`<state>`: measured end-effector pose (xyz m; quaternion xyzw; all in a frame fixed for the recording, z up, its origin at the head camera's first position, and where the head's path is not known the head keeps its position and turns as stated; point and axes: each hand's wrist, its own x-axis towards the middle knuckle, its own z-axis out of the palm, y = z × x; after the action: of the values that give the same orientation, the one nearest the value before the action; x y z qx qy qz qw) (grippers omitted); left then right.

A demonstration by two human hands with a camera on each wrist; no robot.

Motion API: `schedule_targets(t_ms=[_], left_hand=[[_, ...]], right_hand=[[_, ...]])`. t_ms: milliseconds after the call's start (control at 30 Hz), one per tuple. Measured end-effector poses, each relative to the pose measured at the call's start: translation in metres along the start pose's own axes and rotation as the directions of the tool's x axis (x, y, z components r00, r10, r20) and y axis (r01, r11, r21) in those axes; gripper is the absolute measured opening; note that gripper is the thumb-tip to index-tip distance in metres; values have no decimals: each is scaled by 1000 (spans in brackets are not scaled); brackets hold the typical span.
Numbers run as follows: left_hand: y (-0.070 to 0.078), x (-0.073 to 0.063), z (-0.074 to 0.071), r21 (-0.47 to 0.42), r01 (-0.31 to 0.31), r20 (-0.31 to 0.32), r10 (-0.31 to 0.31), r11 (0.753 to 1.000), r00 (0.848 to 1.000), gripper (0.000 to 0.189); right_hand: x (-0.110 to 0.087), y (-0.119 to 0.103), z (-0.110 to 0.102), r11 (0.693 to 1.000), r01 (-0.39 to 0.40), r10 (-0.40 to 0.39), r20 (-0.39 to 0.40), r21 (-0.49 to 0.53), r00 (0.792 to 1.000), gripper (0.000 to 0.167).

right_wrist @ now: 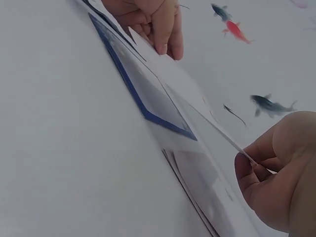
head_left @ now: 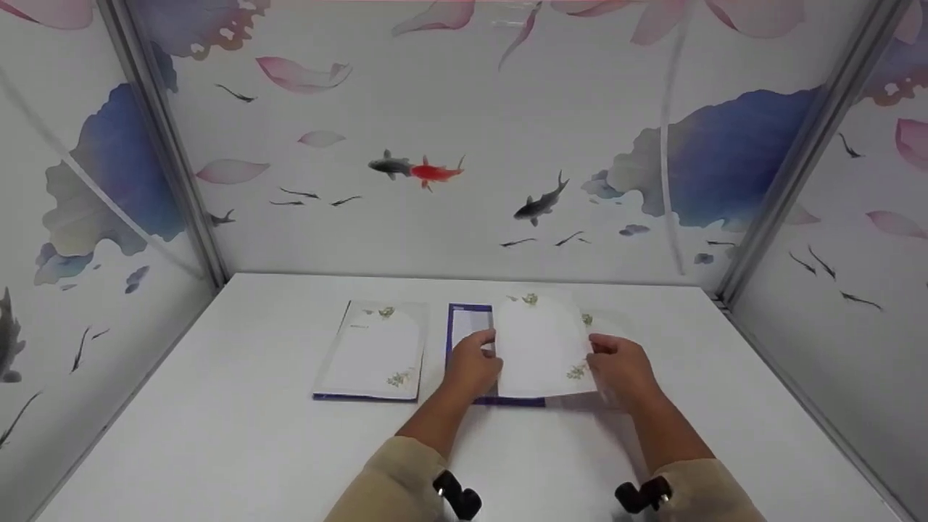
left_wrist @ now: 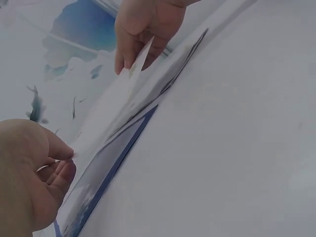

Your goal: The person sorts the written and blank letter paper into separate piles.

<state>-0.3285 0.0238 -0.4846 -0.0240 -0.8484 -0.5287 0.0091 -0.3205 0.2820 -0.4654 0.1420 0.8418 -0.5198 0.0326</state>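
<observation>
Both hands hold a white sheet of paper (head_left: 544,348) with small printed flower sprigs, raised at a tilt above the table. My left hand (head_left: 475,366) pinches its left edge between thumb and fingers. At the right edge, my right hand (head_left: 623,370) pinches it the same way, seen closely in the right wrist view (right_wrist: 276,168). Beneath the sheet lies a flat, open, booklet-like item with a blue-bordered page (right_wrist: 131,81) on its left side. Its right side, a whitish leaf with layered edges (right_wrist: 197,180), is partly covered in the head view.
A similar flower-printed stack (head_left: 377,351) with a blue lower edge lies to the left on the white table (head_left: 217,435). Panels (head_left: 464,232) painted with fish and petals enclose the table at the back and both sides. Metal posts (head_left: 167,145) stand at the corners.
</observation>
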Motion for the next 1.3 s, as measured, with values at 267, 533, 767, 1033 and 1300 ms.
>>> schedule_targets(t_ms=[267,533,767,1033,1300], left_hand=[[25,-5,50,-6,30,103,-29,1000,994,59],[32,-7,78,-4,14,117,-13,1000,993,56],[32,-6,86,36,-49,107,45,998,993,51],[31,-11,88,47,-42,149,35,998,988,47],[32,-12,81,-13,-41,148,43,999,988,46]], right_hand=[[2,31,-60,1000,-7,7,-5,24,1000,53],[4,45,-75,1000,12,-12,-11,27,1000,55],[6,50,-78,976,34,-43,-39,-215,998,58],[6,54,-81,913,40,-57,-31,-405,998,60],[7,47,-74,944,66,-91,-62,-324,994,59]])
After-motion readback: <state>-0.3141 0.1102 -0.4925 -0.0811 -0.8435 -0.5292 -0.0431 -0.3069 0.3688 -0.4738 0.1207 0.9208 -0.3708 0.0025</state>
